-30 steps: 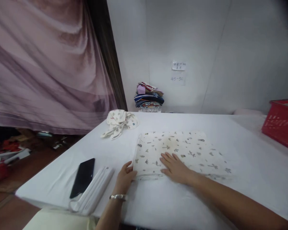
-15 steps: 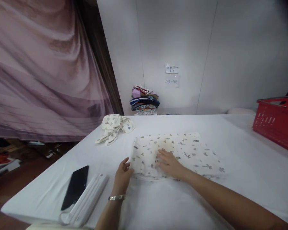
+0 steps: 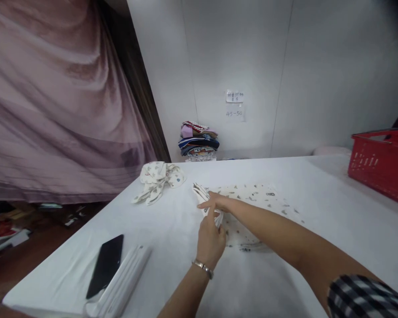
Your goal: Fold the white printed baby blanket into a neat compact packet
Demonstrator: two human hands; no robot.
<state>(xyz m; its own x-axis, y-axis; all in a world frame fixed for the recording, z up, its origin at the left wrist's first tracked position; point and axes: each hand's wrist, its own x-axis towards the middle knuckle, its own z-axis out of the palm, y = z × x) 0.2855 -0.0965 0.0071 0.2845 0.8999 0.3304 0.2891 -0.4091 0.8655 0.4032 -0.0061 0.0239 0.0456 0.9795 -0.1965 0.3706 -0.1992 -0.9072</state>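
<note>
A cream printed cloth (image 3: pixel 262 201) lies folded on the white table (image 3: pixel 311 247). My left hand (image 3: pixel 210 238), with a bracelet at the wrist, grips the cloth's left edge and holds it raised off the table. My right hand (image 3: pixel 217 202) rests on that same lifted edge a little farther back, fingers pressed against the fabric. The left side of the cloth stands up between the two hands; the rest lies flat to the right.
A crumpled patterned garment (image 3: pixel 159 180) lies at the table's far left. A black phone (image 3: pixel 105 265) and a white folded stack (image 3: pixel 122 282) sit near the front-left edge. Folded clothes (image 3: pixel 198 142) are piled by the wall, and a red basket (image 3: pixel 381 161) stands at right.
Both hands have moved from lying at the cloth's near-left corner to lifting its left edge upward and rightward. The view has shifted slightly left.
</note>
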